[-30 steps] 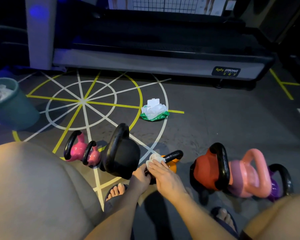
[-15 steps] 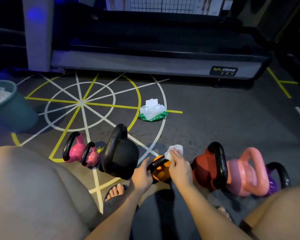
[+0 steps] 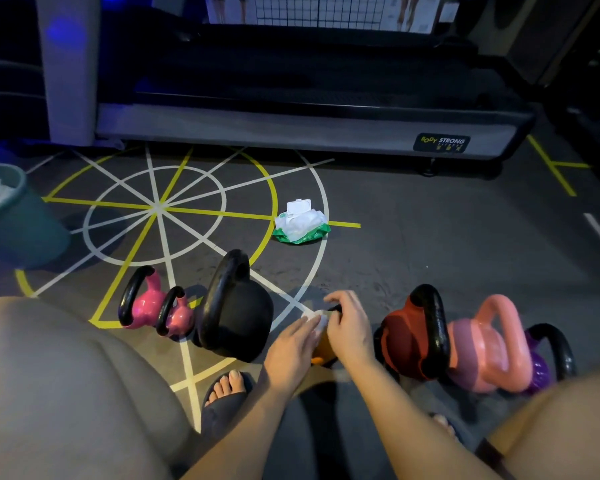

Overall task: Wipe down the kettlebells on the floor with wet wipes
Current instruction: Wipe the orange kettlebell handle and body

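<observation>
The small orange kettlebell (image 3: pixel 323 349) is standing on the grey floor (image 3: pixel 430 254) directly beneath both hands, which are largely hiding it. The right hand (image 3: pixel 349 329) is curling its fingers over the kettlebell's black handle. The left hand (image 3: pixel 291 344), fingers extended, is pressing the white wet wipe (image 3: pixel 315 319) against it, beside the large black kettlebell (image 3: pixel 236 317)

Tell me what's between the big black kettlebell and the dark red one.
In the head view, a small orange kettlebell, mostly covered by the left hand and right hand, with a white wipe at its handle.
</observation>
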A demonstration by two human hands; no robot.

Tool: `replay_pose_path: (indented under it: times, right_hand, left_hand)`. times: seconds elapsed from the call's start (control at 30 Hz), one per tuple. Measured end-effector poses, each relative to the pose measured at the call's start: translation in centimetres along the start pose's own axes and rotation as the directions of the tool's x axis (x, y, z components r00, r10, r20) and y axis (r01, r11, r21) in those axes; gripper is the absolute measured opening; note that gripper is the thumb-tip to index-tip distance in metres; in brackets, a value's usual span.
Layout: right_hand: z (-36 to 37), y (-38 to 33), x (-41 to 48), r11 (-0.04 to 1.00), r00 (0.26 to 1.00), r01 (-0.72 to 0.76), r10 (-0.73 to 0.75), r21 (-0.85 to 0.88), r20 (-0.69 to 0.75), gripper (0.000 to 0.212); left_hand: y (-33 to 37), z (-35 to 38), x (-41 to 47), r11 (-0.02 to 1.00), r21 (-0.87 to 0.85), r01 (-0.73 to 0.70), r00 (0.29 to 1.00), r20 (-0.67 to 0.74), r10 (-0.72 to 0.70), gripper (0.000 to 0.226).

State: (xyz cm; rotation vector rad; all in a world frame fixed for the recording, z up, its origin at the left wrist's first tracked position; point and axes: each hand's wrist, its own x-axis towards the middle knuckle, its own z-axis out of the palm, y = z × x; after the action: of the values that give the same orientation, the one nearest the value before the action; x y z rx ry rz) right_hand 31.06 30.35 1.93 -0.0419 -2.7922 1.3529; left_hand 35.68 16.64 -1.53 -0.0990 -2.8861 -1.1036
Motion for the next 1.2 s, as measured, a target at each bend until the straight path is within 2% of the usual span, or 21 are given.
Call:
replay_pose_path:
  times: [0.03,0.1,0.13,0.23,0.33,0.4,0.5,0.7,0.83,0.93,1.03,1.1,1.2]
  right_hand:
    - [-0.4,0.8,0.6,0.994,0.993,0.028,-0.016,-0.109,0.114,0.055]
    - [-1.1,2.3,1.5,0.911,0.923,0.137,0.025,-0.388,0.384,0.075]
    - [-1.3,2.9,1.7,0.870,0.894,0.178,0.052,-0.461,0.444,0.077]
    - [-1.3,3.0,1.3,0.832,0.923,0.203,0.014,-0.516,0.385,0.061]
    - [-1.2,2.8,1.2,0.823,0.933,0.213,-0.011,-0.527,0.361,0.045]
    - [-2.0,2.0,1.4,0.803,0.937,0.178,0.038,-0.569,0.347,0.044]
    - [-2.9,1.0,1.5,0.719,0.929,0.140,0.142,-0.681,0.341,0.043]
    - [-3.3,0.0,0.1,0.597,0.935,0.074,0.238,-0.799,0.265,0.040]
    - [-3.4,0.4,-0.8,0.640,0.932,0.004,0.277,-0.768,0.235,0.034]
    - [-3.5,1.4,-0.6,0.743,0.907,-0.098,0.340,-0.662,0.248,0.032]
    - [-4.0,1.6,0.1,0.800,0.888,-0.154,0.369,-0.579,0.274,0.028]
    - [-4.0,2.1,0.4,0.816,0.889,-0.147,0.357,-0.559,0.287,0.027]
    - [-3.6,2.1,0.3,0.826,0.889,-0.156,0.356,-0.541,0.288,0.024]
  left_hand:
    - [0.0,-0.3,0.1,1.000,0.001,0.001,1.000,0.008,-0.001,0.042]
    - [-0.1,-0.7,0.2,1.000,0.015,0.025,0.999,0.044,-0.025,0.041]
    - [-0.4,-0.8,0.2,0.997,0.040,0.063,0.995,0.078,-0.066,0.040]
    - [-1.3,-0.6,0.3,0.975,0.127,0.181,0.974,0.113,-0.195,0.042]
    - [-0.8,-0.3,0.2,0.968,0.145,0.207,0.959,0.166,-0.230,0.038]
    - [-0.3,-0.4,0.1,0.974,0.062,0.216,0.957,0.182,-0.224,0.035]
    - [-0.7,0.0,-0.2,0.970,-0.097,0.224,0.968,0.139,-0.210,0.039]
    - [0.3,-0.4,1.3,0.975,-0.111,0.195,0.979,0.083,-0.186,0.039]
    - [1.0,0.3,2.7,0.997,-0.032,0.071,0.982,0.179,-0.065,0.046]
    - [2.0,1.7,3.0,0.994,0.016,-0.111,0.969,0.222,0.104,0.046]
    - [2.9,3.0,3.3,0.981,0.068,-0.184,0.955,0.247,0.162,0.049]
    - [2.8,3.3,3.8,0.989,0.043,-0.139,0.970,0.208,0.127,0.050]
    - [1.1,2.9,4.4,0.989,-0.006,0.151,0.985,0.084,-0.150,0.044]
